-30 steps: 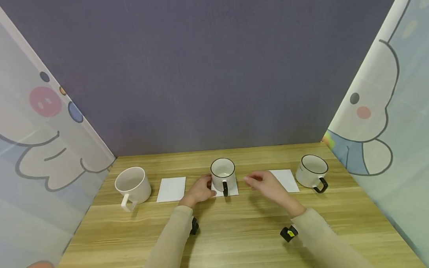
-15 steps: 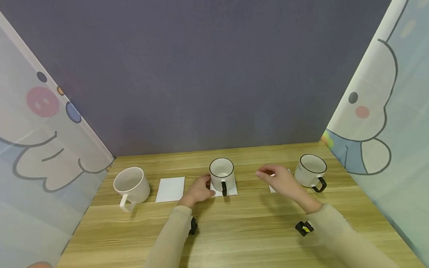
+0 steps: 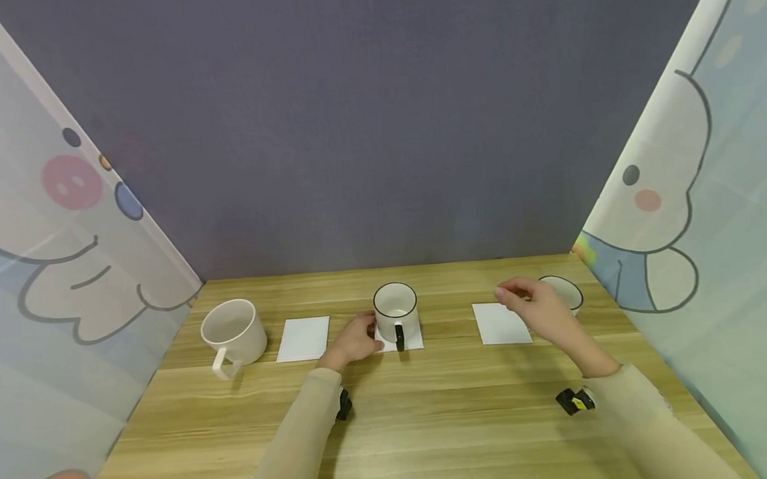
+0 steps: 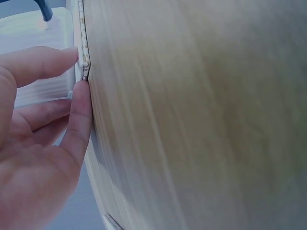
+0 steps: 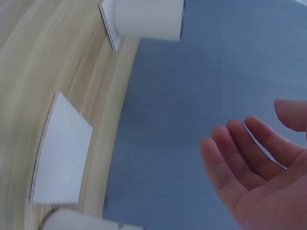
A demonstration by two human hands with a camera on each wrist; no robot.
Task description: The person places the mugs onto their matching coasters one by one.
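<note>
Reaching forward, left hand (image 3: 352,341) touching the middle coaster (image 3: 415,341), grip unclear, right hand (image 3: 545,315) raised, fingers (image 5: 254,155) loosely curved.

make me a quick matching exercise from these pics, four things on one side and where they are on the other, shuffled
1. left hand
2. right hand
3. white-handled mug
4. middle mug

a. standing on a white square
b. raised, partly hiding the rightmost mug in the head view
c. farthest left of the three mugs
d. close beside the middle mug, on its left

Pairs: 1-d, 2-b, 3-c, 4-a
</note>
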